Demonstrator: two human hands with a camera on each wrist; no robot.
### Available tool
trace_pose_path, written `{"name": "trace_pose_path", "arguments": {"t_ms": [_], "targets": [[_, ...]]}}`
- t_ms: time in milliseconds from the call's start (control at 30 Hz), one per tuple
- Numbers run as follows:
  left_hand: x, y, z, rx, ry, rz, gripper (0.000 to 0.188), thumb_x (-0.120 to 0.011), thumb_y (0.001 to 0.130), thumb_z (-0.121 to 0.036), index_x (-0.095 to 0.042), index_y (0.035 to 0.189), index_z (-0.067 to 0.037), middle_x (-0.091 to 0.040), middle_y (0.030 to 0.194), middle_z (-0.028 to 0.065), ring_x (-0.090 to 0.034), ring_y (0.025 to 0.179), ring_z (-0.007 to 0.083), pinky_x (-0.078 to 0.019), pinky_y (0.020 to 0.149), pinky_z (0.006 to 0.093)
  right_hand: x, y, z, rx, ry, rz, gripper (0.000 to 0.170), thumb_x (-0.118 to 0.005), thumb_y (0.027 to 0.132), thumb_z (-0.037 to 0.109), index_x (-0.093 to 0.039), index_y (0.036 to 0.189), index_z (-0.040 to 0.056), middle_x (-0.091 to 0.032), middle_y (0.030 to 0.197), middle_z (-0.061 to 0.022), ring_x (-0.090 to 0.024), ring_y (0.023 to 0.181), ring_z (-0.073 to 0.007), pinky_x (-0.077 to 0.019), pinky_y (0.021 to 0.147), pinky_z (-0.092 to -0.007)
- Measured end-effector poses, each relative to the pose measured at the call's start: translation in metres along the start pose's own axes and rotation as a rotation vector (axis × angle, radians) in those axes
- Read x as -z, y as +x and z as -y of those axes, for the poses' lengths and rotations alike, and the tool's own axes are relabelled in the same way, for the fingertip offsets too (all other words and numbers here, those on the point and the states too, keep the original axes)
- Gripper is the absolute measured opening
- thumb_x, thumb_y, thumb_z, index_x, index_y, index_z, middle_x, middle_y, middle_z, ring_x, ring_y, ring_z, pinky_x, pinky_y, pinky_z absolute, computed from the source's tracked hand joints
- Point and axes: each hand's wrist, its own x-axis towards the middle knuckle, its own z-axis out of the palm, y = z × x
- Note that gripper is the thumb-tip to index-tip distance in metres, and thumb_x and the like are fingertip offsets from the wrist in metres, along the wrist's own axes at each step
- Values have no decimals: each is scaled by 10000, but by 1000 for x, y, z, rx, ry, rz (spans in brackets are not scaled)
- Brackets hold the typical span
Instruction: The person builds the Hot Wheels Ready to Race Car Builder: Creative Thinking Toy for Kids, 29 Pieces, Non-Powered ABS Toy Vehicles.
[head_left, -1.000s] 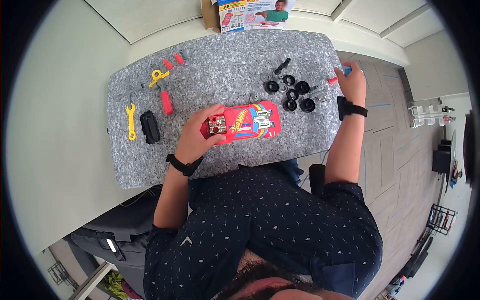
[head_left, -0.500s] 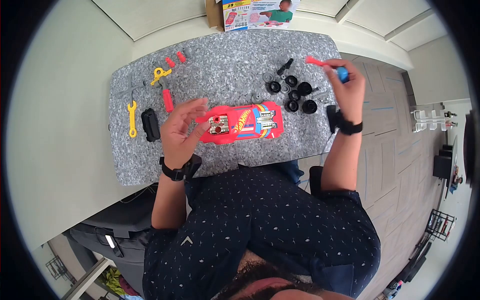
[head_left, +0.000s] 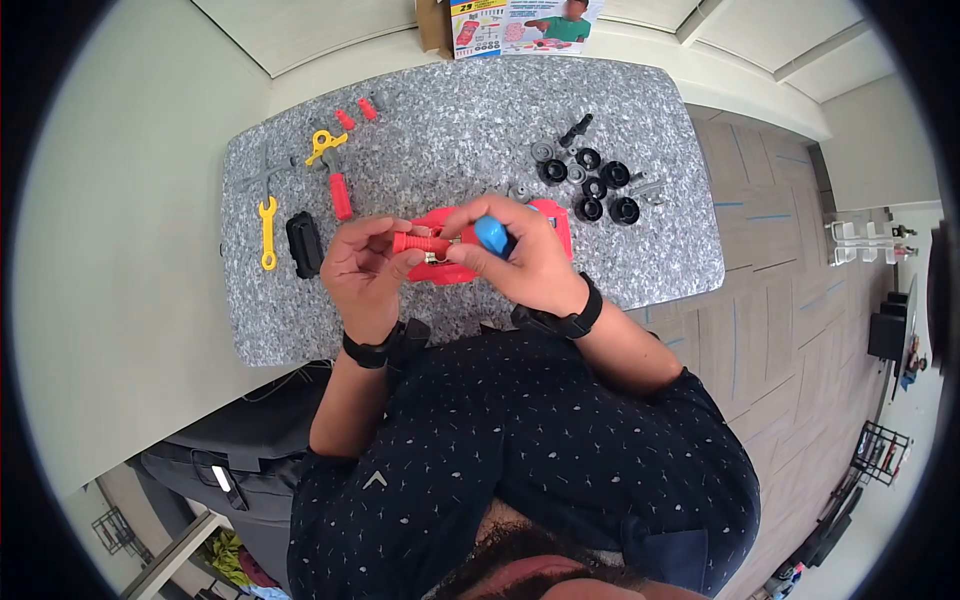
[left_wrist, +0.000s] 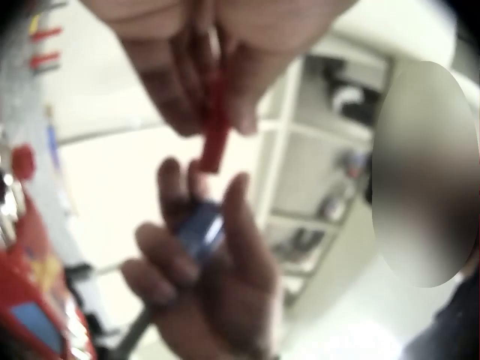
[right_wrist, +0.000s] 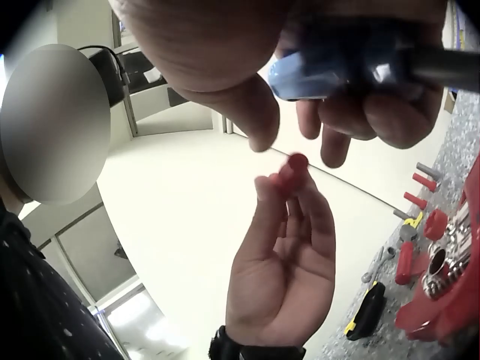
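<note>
Head view: left hand (head_left: 367, 276) pinches a ribbed red plastic piece (head_left: 420, 243) over the red toy car (head_left: 452, 272) on the bench (head_left: 470, 130); right hand (head_left: 535, 265) is wrapped round a blue-handled tool (head_left: 491, 234). Left wrist: blurry, the piece just beside the right hand. Right wrist: a gap there!

1. The left hand (head_left: 364, 285) and right hand (head_left: 530, 260) mask much of a red toy car (head_left: 559, 230) in the head view.
2. The right hand hides part of a blue-handled tool (head_left: 491, 233), its dark shaft (right_wrist: 450, 69) cropped in the right wrist view.
3. A red piece (left_wrist: 216, 135) blurs in the left wrist view.
4. The head view crops the far printed box (head_left: 523, 32).
5. Grey parts (head_left: 647, 189) beside black wheels (head_left: 625, 210) appear too small to identify.
</note>
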Motion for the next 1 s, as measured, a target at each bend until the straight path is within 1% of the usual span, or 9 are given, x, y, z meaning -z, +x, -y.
{"name": "trace_pose_path", "arguments": {"t_ms": [67,167,200,367,467,533,767,867,1000], "targets": [[9,-3,2,-27,167,26,388,-853,937,109,-750,1299,12,-766,1340,203,-792,1150,285,-657,1023,409,1,2,-7,34,61,-91,303,-734,1084,62,-718,1386,41,-751,1193,-56,-653,1026,-97,-533,880,-302],[17,-5,7,-51,349,128,350,-859,916,113,-788,1243,11,-787,1311,187,-797,1156,287,-657,997,397,31,2,4,-40,320,-38,437,-578,1130,71,-619,1563,23,-694,1304,-64,-632,1131,-109,-519,981,-313],[16,-4,6,-82,442,167,352,-863,908,103,-802,1239,-3,-799,1280,168,-800,1154,282,-656,990,393,33,4,7,23,366,-7,505,-497,1125,72,-578,1617,-6,-683,1309,-74,-644,1129,-128,-522,1025,-317],[12,1,8,-118,693,286,386,-888,875,32,-841,1244,-67,-835,1181,109,-809,1139,268,-644,953,381,18,4,16,83,394,-8,475,-549,1154,9,-547,1629,0,-680,1343,-96,-669,1221,-164,-531,1104,-353],[8,-6,10,60,753,252,396,-907,870,-5,-839,1250,-92,-834,1196,107,-811,1109,269,-640,935,378,9,4,15,127,387,51,466,-574,1155,-32,-540,1618,0,-681,1364,-112,-670,1302,-192,-530,1145,-373],[2,-2,5,-17,799,257,379,-930,859,-23,-827,1219,-80,-825,1154,97,-789,1033,236,-620,913,358,2,5,12,144,427,84,436,-575,1141,-76,-572,1571,-7,-685,1381,-132,-667,1351,-216,-530,1172,-390],[4,-6,12,31,764,188,346,-942,853,-43,-789,1163,-58,-778,1046,82,-729,914,190,-579,840,336,-8,13,-5,158,374,159,413,-628,1093,-124,-631,1495,-29,-703,1376,-153,-707,1324,-225,-576,1138,-384],[12,-9,12,144,783,221,407,-943,872,-70,-812,1257,-66,-809,1150,111,-809,1040,271,-631,917,374,-10,15,-8,141,306,169,390,-672,1069,-126,-665,1446,-26,-716,1376,-159,-724,1313,-234,-595,1126,-394],[18,-12,25,47,741,181,370,-925,897,-77,-801,1244,-39,-814,1153,121,-806,1013,247,-613,905,352,-10,17,-8,86,202,157,400,-784,1011,-75,-712,1395,6,-749,1301,-132,-748,1286,-241,-616,1090,-406]]}}
